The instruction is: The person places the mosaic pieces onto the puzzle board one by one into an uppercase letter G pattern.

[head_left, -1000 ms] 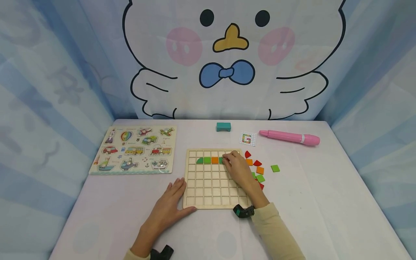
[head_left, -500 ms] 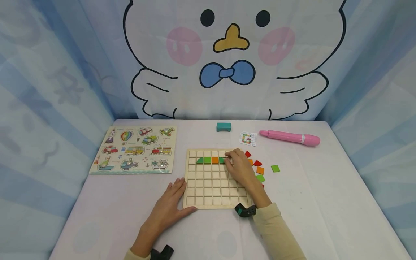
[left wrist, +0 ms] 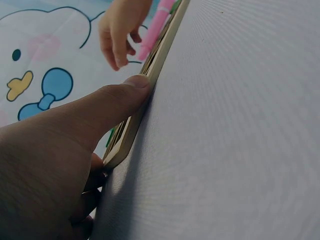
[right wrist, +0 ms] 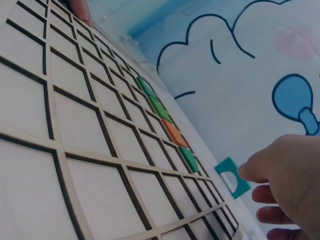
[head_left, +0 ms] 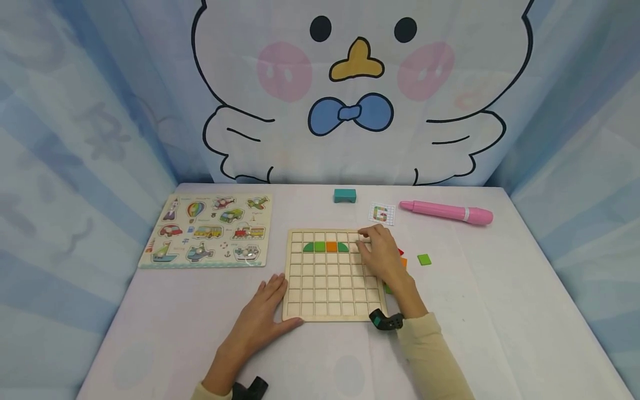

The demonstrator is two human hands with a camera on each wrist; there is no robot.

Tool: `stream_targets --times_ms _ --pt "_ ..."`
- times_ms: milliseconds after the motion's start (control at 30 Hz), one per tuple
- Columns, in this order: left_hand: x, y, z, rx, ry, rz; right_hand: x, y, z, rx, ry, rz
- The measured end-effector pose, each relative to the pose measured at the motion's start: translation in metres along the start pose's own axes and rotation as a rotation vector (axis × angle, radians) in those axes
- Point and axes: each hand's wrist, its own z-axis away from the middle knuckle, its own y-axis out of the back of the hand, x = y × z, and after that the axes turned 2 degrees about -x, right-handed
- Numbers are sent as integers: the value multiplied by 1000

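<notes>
A wooden grid board (head_left: 326, 283) lies on the table. In its second row from the top sit a green quarter-round tile (head_left: 308, 247), a green square tile (head_left: 320, 246), an orange square tile (head_left: 331, 246) and another green quarter-round tile (head_left: 343, 247). My left hand (head_left: 262, 308) rests at the board's near left corner, fingers along the left side and thumb (left wrist: 122, 97) against the near edge. Over the upper right of the board is my right hand (head_left: 384, 255), fingers loosely bent with nothing seen between them. It partly hides loose tiles right of the board.
A green square tile (head_left: 424, 259) lies apart at the right. Behind the board are a teal block (head_left: 345, 195), a small pattern card (head_left: 382, 214) and a pink pen-shaped object (head_left: 446, 213). A picture puzzle (head_left: 205, 231) of vehicles lies at the left.
My right hand has left the second green quarter-round tile and moved right, leaving that tile in its cell in full sight. My left hand has stayed put.
</notes>
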Motion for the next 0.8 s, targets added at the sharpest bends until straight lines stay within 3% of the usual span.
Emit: stream_targets --times_ms 533,800 --pt "-1 1 0 -7 5 4 26 22 20 18 -131 2" --pt "-1 0 0 -2 3 -6 40 37 33 13 -240 33"
